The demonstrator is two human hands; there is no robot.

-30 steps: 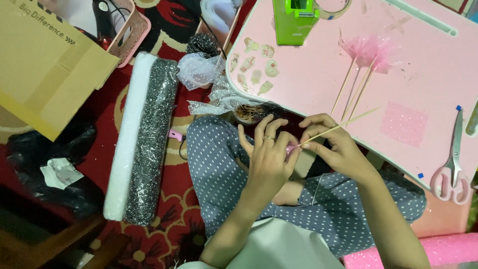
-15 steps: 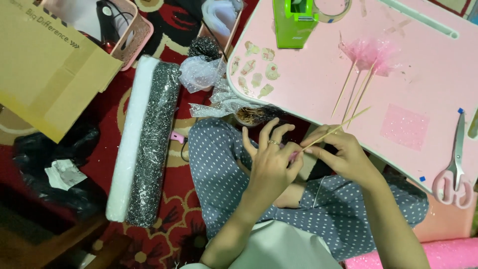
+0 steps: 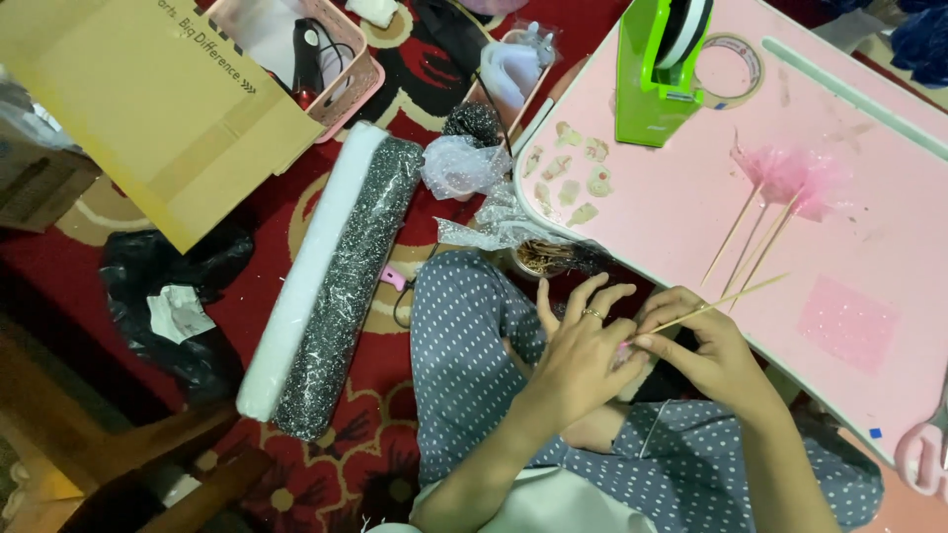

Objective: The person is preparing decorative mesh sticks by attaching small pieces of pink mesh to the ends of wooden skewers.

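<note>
My right hand [image 3: 703, 347] pinches a thin wooden skewer [image 3: 726, 300] near its lower end; the stick slants up to the right over the edge of a pink lap table [image 3: 869, 197]. Against that same end rests my left hand [image 3: 581, 353], a ring on one finger and the fingers curled around a bit of pink material that is mostly hidden. Both hands hover over my lap, in blue dotted fabric. On the table lie finished skewers topped with pink tulle puffs [image 3: 790, 178] and a square of pink tulle [image 3: 849, 324].
A green tape dispenser [image 3: 657, 69] and small tape pieces [image 3: 571, 178] sit on the table's left part; pink-handled scissors [image 3: 923, 449] lie at its right edge. On the red carpet are a glittery grey fabric roll [image 3: 341, 271], a cardboard box [image 3: 148, 99], a pink basket [image 3: 316, 54] and black bags [image 3: 168, 286].
The view has shifted a little. Both hands stay together on the skewer's lower end, the fingers shifting slightly on it.
</note>
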